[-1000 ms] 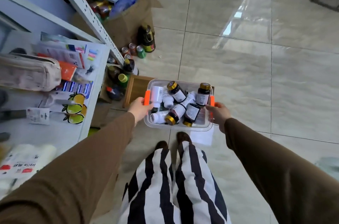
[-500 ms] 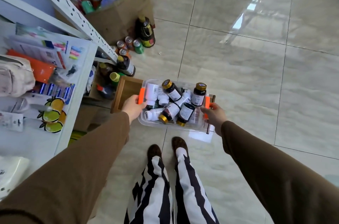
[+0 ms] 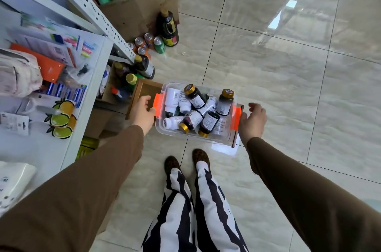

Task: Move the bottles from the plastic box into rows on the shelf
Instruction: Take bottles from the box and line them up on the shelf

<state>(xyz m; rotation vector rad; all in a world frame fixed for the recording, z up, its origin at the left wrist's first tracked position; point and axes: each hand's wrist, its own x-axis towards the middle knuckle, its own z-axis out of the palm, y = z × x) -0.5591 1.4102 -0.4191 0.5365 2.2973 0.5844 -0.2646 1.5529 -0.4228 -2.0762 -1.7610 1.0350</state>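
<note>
Both hands (image 3: 252, 119) have released the plastic box (image 3: 185, 135).

Clear rectangular plastic box (image 3: 165, 131) with 2 orange side latches, resting partly on a low wooden tray (image 3: 144, 90) on the tiled floor. Inside, a loose jumble of dark amber bottles with gold caps (image 3: 194, 96) and white plastic bottles (image 3: 171, 100), most lying tilted or on their sides. White metal shelf (image 3: 93, 78) stands just left of the box, its surface crowded with packaged goods.
</note>
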